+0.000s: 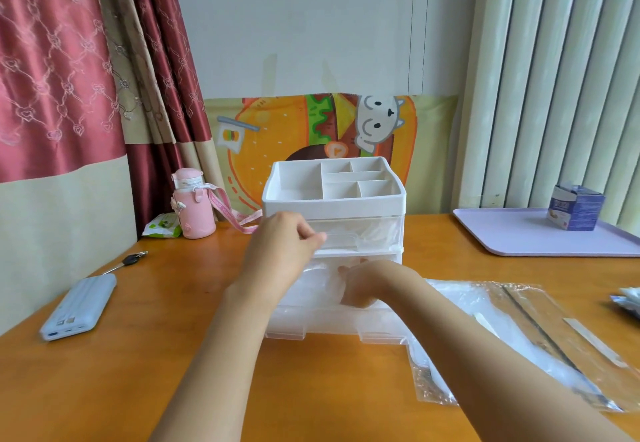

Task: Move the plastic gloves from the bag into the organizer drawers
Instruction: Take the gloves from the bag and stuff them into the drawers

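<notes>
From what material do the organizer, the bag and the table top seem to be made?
Organizer: hard plastic, it seems; matte white frame, and clear drawers whose contents show through. Bag: thin clear plastic film, glossy, with wrinkles and glints. Table top: probably wood or wood-look laminate; orange-brown, faint grain, soft sheen.

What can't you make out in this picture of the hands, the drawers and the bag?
Head view: right hand, fingers inside the lower drawer, veiled by cloudy plastic; grip unclear.
Head view: bag, crossed by the right arm, glare; gloves inside uncountable.
Head view: packet, cut off by the right edge.
Head view: box print, too small.
</notes>
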A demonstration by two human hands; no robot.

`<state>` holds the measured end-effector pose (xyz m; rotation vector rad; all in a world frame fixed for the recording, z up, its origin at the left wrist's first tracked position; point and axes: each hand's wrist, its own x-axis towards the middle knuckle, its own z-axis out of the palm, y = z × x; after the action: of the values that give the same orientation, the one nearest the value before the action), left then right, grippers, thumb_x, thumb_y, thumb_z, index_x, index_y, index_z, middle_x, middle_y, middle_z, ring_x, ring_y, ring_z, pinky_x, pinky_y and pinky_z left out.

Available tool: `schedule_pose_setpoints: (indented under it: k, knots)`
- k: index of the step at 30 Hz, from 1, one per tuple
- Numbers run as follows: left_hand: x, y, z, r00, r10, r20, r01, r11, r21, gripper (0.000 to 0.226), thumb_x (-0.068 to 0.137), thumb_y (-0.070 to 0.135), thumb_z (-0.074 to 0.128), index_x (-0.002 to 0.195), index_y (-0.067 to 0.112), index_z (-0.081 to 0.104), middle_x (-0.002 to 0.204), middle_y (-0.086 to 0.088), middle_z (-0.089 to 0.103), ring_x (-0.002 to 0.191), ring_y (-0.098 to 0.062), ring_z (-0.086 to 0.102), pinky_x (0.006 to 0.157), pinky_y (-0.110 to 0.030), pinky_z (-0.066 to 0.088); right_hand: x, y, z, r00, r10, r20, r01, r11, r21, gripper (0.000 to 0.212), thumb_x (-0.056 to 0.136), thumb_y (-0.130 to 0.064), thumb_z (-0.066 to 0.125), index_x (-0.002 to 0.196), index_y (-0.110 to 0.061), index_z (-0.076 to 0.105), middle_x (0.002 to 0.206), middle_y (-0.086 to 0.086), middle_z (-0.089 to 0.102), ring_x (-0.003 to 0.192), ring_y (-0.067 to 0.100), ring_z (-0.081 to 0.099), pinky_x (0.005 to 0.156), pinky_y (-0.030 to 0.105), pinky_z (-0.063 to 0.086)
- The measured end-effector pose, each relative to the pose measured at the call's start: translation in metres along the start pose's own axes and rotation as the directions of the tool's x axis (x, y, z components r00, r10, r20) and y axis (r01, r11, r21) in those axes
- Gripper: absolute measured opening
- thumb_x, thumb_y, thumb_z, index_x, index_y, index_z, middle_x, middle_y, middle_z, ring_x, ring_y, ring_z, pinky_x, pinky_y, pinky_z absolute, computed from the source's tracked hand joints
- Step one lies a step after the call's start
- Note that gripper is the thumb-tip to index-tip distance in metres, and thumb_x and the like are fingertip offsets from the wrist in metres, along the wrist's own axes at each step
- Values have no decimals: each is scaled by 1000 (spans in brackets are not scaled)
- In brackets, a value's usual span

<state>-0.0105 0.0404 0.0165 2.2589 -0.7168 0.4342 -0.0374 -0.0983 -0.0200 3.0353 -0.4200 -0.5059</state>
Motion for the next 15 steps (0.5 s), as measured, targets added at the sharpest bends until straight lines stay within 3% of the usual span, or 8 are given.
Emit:
schedule_pose_setpoints:
  k: [3, 6, 9, 15]
  knots:
    - [0, 2, 21, 969, -5, 247, 1, 1000, 20, 31, 92, 25, 57, 79, 0, 67, 80, -15, 69, 72, -28, 61, 71, -33, 52, 3, -1, 2, 1000, -7, 1, 7, 999, 52, 56, 99, -40, 35, 148, -14, 26, 146, 6, 41, 137, 31, 32, 112, 46, 27]
    - [-1, -6, 33, 880, -116, 462, 42, 985, 166, 24, 89, 29, 62, 96, 7, 65, 91, -10, 60, 76, -22, 52, 68, -29, 43, -1, 0, 4, 1000, -2, -10, 2, 998, 65, 64, 99, -50, 32, 151, -14, 20, 154, 5, 30, 146, 32, 11, 115, 52, 14]
    - [6, -11, 36, 799, -215, 562, 75, 962, 262, 53, 83, 33, 73, 125, 6, 55, 102, -5, 58, 86, -22, 53, 73, -28, 43, -4, 0, 6, 1000, 5, -16, -3, 991, 134, 72, 95, -57, 38, 150, -14, 18, 152, 10, 29, 146, 32, 9, 114, 55, 13]
    - [23, -30, 51, 677, -209, 706, -117, 916, 383, 59, 87, 22, 63, 141, 16, 41, 138, -8, 50, 118, -27, 52, 90, -31, 46, -22, 6, 4, 1000, -9, -23, 18, 916, 400, 61, 101, -30, 41, 151, -10, 13, 157, 10, 14, 142, 28, 21, 111, 33, 23]
